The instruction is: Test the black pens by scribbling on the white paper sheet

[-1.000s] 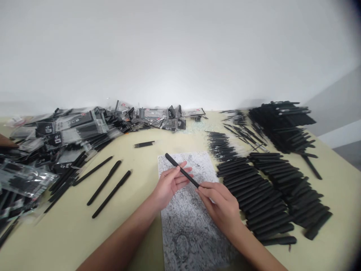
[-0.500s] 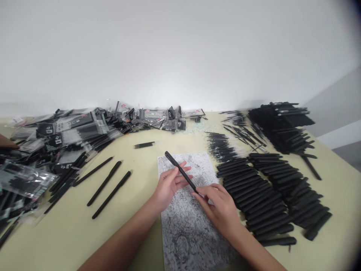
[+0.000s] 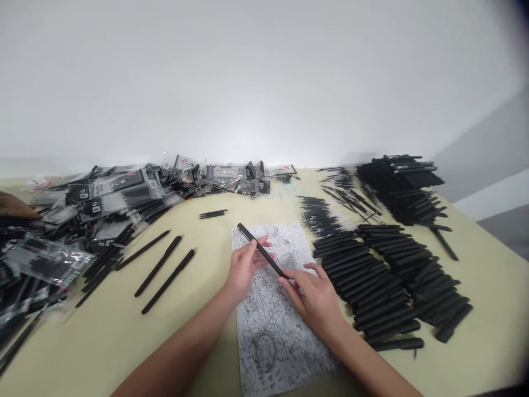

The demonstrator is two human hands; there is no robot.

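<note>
Between fingers (image 3: 298, 277), black pen (image 3: 266, 256), slim, straight, round-ended. Left hand (image 3: 240, 273) lightly grasping far part between thumb and outstretched fingers; right hand (image 3: 316, 298) pinching near end. Long axis slanted, clip end pointing away to left, other end nearer and to right. Beneath pen, scribbled paper (image 3: 264, 347) on pale yellow worktop (image 3: 91, 353). Farther left, heaped clear packets (image 3: 79, 263) with dark thin sticks (image 3: 47, 267) inside.
</note>
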